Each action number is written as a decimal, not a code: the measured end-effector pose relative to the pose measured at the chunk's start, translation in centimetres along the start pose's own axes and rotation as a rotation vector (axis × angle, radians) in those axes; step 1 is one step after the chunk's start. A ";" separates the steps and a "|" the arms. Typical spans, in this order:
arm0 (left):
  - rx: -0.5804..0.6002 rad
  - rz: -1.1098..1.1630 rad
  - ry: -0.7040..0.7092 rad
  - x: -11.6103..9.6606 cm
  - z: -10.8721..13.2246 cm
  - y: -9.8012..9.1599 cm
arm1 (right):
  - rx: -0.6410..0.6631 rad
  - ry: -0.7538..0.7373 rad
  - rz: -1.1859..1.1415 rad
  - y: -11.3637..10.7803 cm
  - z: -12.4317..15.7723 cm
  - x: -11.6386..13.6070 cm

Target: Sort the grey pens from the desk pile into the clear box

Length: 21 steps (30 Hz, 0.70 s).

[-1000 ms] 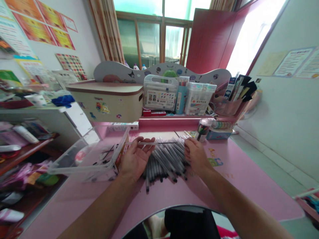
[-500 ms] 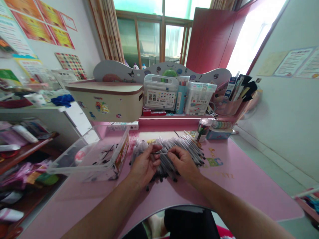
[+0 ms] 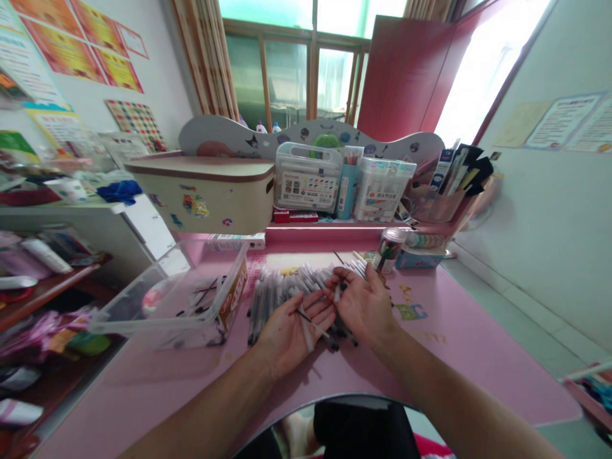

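My left hand (image 3: 291,331) is turned palm up, its fingers stretched out. A clear pen barrel (image 3: 306,333) and a thin dark pen refill (image 3: 313,320) lie crossed on it. Beside it, my right hand (image 3: 367,307) is also palm up, fingers partly curled, with a small translucent pen part (image 3: 337,292) at the fingers. The fingertips of both hands come close together. Under and behind them lies a wide pile of clear pens (image 3: 268,296) with dark ends; the hands hide its middle and right.
On the pink desk (image 3: 478,363), a clear plastic bin (image 3: 119,328) with some dark pieces stands at left. A see-through canister (image 3: 391,245) and a blue box (image 3: 421,258) sit at back right. Above, the shelf carries a lidded cream box (image 3: 215,204) and marker cases (image 3: 308,185).
Both hands have turned palm up and moved slightly right. The thin piece stretched between the fingertips before now shows as separate pen parts, lying on the left palm and at the right fingers.
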<state>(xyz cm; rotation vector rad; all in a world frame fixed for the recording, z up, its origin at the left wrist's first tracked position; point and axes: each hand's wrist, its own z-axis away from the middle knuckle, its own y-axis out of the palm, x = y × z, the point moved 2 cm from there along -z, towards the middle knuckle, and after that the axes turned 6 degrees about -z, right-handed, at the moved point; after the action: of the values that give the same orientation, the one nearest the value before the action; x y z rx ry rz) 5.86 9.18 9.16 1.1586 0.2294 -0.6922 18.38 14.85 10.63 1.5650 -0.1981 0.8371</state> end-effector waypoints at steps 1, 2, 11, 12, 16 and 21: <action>0.004 0.009 -0.008 0.2 0.0 0.0 | 0.022 0.004 0.017 0.1 0.2 -0.1; 0.013 0.026 -0.012 0.3 -0.1 0.0 | 0.046 0.002 0.037 0.3 0.3 -0.2; -0.031 0.067 0.006 0.2 -0.2 -0.1 | 0.204 -0.025 0.130 1.1 1.1 -0.3; -0.038 0.064 0.006 0.2 -0.2 0.0 | 0.230 -0.024 0.134 1.2 1.2 -0.3; -0.035 0.078 0.024 0.1 0.0 0.2 | 0.306 -0.010 0.177 1.3 1.4 -0.3; -0.023 0.082 0.033 0.3 -0.2 -0.1 | 0.330 -0.019 0.180 1.4 1.3 -0.2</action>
<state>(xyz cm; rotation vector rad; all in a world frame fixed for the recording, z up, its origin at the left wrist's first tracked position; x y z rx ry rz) 6.05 9.25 8.81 1.1513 0.2160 -0.5978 17.99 13.30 11.68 1.8840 -0.2253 1.0357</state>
